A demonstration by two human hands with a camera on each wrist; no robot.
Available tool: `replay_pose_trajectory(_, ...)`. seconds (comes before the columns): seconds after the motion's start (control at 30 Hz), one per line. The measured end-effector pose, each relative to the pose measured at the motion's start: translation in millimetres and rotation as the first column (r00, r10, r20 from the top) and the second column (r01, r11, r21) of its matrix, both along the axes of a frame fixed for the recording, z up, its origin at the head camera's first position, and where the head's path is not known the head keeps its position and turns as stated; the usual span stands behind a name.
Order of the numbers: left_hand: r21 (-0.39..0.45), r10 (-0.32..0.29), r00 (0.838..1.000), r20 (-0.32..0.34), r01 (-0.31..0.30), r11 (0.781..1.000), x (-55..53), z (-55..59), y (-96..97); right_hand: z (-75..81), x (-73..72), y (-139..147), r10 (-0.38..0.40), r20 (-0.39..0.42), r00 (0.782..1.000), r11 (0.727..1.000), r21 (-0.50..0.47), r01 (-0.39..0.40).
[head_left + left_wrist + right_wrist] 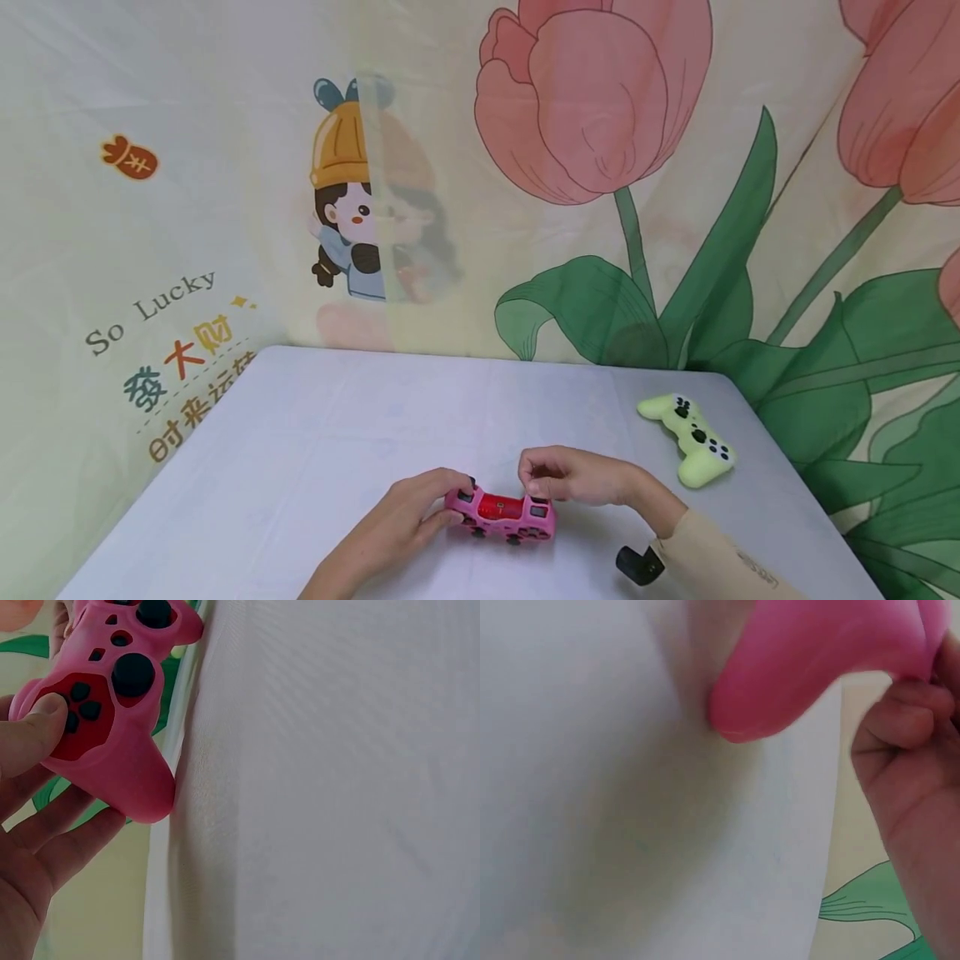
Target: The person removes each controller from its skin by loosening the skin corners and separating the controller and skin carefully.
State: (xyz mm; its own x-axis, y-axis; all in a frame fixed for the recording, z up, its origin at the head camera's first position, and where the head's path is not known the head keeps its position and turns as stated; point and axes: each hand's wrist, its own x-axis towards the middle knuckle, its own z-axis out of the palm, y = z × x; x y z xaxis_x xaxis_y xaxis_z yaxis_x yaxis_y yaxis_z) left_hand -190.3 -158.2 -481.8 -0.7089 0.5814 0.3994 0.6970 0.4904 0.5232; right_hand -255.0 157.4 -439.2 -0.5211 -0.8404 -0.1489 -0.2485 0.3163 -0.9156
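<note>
A red game controller [500,507] in a pink rubbery cover [506,527] is held low over the white table, its shoulder-button edge facing up in the head view. My left hand [408,512] grips one end. In the left wrist view its thumb [41,724] lies on the black direction buttons, and the other fingers are spread behind the grip. At the opposite end, my right hand [570,477] has its fingers curled and pinches the cover's edge near the shoulder buttons. In the right wrist view those fingertips [911,712] are partly hidden behind the pink grip.
A pale green game controller [693,442] lies toward the table's right edge. A black device [640,565] shows beside the right sleeve. The white-covered table [337,433] meets a printed curtain [427,325] with tulips at the back.
</note>
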Motion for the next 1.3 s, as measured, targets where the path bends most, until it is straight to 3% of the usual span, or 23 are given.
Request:
replay_pose_trajectory(0.13, -0.018, 0.04, 0.999, 0.007, -0.04, 0.999, 0.5, 2.1, 4.5, -7.7, 11.1, 6, -0.102, -0.159, 0.982, 0.993, -0.082, 0.09)
replay_pose_trajectory(0.27, -0.023, 0.078, 0.997, 0.001, -0.078, 0.997, -0.5, 1.8, 7.5, -15.3, 19.9, 10, -0.238, -0.306, 0.922, 0.967, -0.163, 0.196)
replay_pose_trajectory(0.37, -0.022, 0.104, 0.994, -0.021, -0.105, 0.994, -0.4, 0.7, 7.1, -18.4, 23.8, 10, -0.296, -0.363, 0.884, 0.95, -0.204, 0.234)
replay_pose_trajectory(0.6, -0.021, 0.125, 0.991, -0.04, -0.126, 0.992, 0.4, 1.8, 7.8, -19.5, 33.3, 18, -0.337, -0.452, 0.826, 0.94, -0.21, 0.269)
replay_pose_trajectory(0.7, -0.03, 0.13, 0.991, -0.035, -0.131, 0.991, 1.1, 3.8, 10.1, -20.1, 37.8, 20, -0.341, -0.53, 0.776, 0.939, -0.231, 0.254)
replay_pose_trajectory(0.87, -0.048, 0.143, 0.989, -0.029, -0.144, 0.988, 2.9, 5.1, 13.9, -23.0, 44.1, 21, -0.344, -0.67, 0.658, 0.937, -0.292, 0.193)
replay_pose_trajectory(0.93, -0.049, 0.148, 0.988, -0.033, -0.149, 0.988, 2.9, 4.8, 15.4, -24.7, 46.4, 22, -0.355, -0.692, 0.628, 0.933, -0.304, 0.193)
replay_pose_trajectory(1.0, -0.048, 0.152, 0.988, -0.032, -0.153, 0.987, 2.6, 4.7, 16.9, -26.5, 48.3, 24, -0.364, -0.699, 0.615, 0.93, -0.305, 0.204)
replay_pose_trajectory(1.13, -0.042, 0.161, 0.986, -0.03, -0.162, 0.986, 2.5, 5.2, 18.5, -27.0, 51.5, 26, -0.356, -0.707, 0.611, 0.934, -0.283, 0.218)
replay_pose_trajectory(1.3, -0.029, 0.177, 0.984, -0.033, -0.178, 0.984, 2.5, 6.0, 17.0, -24.5, 52.6, 22, -0.346, -0.753, 0.56, 0.938, -0.27, 0.216)
